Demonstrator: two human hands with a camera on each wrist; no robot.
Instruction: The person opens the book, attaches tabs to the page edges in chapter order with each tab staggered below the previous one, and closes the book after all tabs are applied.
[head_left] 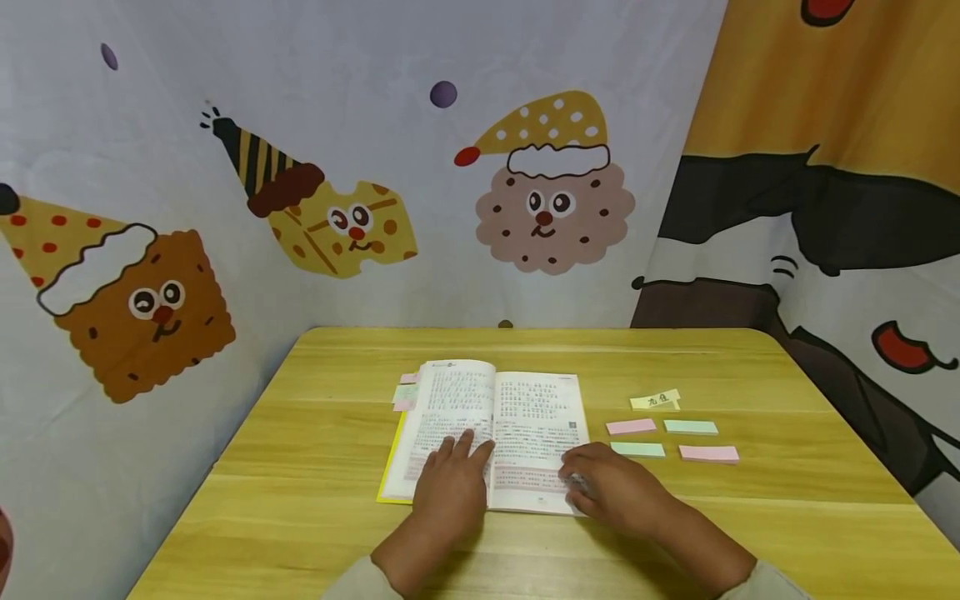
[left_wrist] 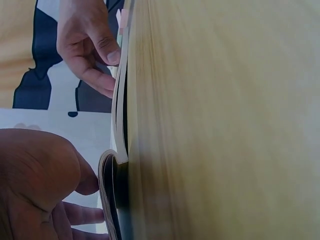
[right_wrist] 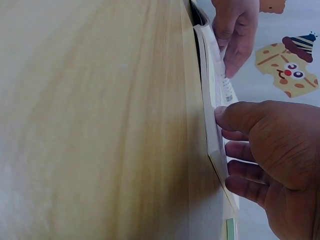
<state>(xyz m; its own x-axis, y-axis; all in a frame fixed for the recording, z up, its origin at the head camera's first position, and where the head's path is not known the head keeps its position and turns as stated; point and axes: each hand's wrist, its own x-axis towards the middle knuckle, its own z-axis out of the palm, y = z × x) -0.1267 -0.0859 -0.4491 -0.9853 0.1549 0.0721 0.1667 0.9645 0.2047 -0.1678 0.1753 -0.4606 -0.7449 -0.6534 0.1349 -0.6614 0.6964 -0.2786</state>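
An open book (head_left: 536,450) with printed pages and a yellow cover edge lies on the table. My left hand (head_left: 453,479) rests on the lower left page near the fold, its fingers extended. At the lower right corner of the right page is my right hand (head_left: 618,492). In the right wrist view, the thumb (right_wrist: 230,117) touches the page edge, while the loosely bent fingers lie along the book's side. No object shows clearly in either hand. Pink and green tabs (head_left: 406,393) stick out from the book's upper left edge.
Right of the book lie a yellow paper strip (head_left: 656,401) with handwriting, pink strips (head_left: 708,454) and green strips (head_left: 691,427). The wooden table (head_left: 300,467) meets a cloth backdrop (head_left: 390,50) with cartoon figures at its far side.
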